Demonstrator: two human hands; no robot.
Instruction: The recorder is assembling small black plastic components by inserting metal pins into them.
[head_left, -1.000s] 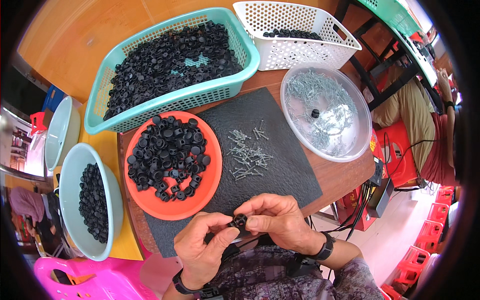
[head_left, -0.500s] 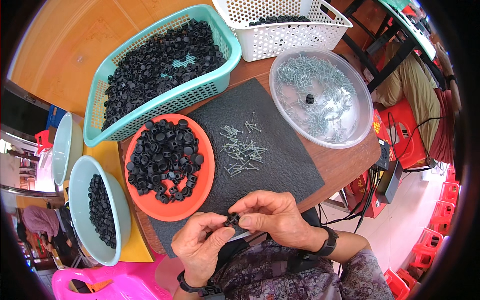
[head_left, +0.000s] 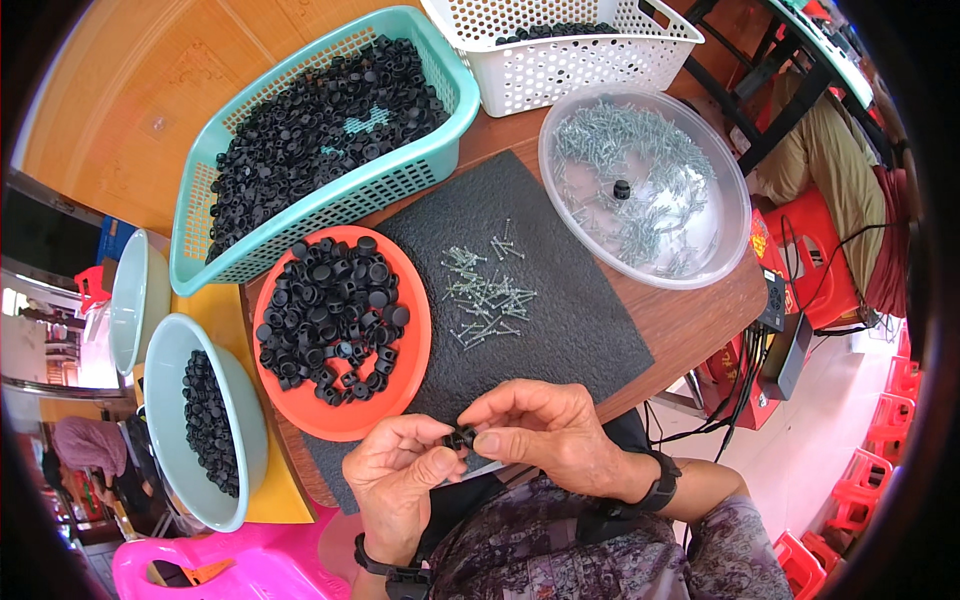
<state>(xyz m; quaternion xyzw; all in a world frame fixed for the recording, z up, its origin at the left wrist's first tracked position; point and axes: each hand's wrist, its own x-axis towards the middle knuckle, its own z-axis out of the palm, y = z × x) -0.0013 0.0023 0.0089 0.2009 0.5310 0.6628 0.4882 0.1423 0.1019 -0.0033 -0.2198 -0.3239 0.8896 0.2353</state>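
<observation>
Near the front edge of the table, my left hand [head_left: 403, 475] and my right hand [head_left: 545, 432] meet over a small black plastic part [head_left: 459, 438]. Fingertips and thumbs of both hands pinch it from either side, and they cover much of it. Beyond my hands, a loose pile of silver screws [head_left: 490, 295] lies on the black mat [head_left: 560, 270]. Left of the screws stands an orange-red bowl [head_left: 418, 300], heaped with black plastic parts [head_left: 330, 310] that have round caps. Whether a screw sits in the held part cannot be seen.
A teal basket [head_left: 340, 205] of black parts stands at the back left, a white basket [head_left: 560, 82] behind. To the right, a clear tub [head_left: 735, 240] holds many screws and one black part. A pale blue basin [head_left: 245, 420] with black parts sits at left, above a pink stool [head_left: 235, 565].
My hands keep the same pinch on the black part, with only slight finger movement. The whole view has shifted a little.
</observation>
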